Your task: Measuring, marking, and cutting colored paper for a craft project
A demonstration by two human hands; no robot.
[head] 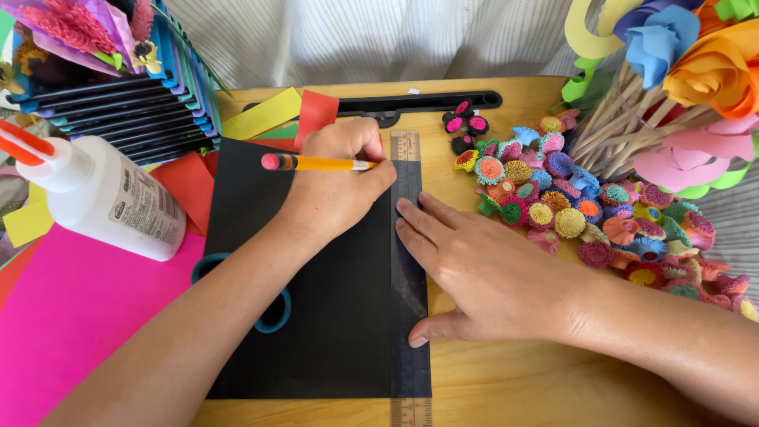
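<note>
My left hand (336,186) grips a yellow pencil (316,163) with a pink eraser; its tip meets the left edge of a clear ruler (409,316) near the ruler's far end. The ruler lies lengthwise along the right edge of a black paper sheet (316,332) on the wooden table (506,387). My right hand (482,273) lies flat across the ruler's middle, fingers spread and pointing left, thumb toward me, pinning it down.
A white glue bottle (111,202) lies at left over pink paper (71,316). Teal scissor handles (273,316) poke from under the black sheet. Several small quilled paper flowers (585,209) are heaped at right, below paper roses on sticks (680,71). A black bar (419,103) lies behind.
</note>
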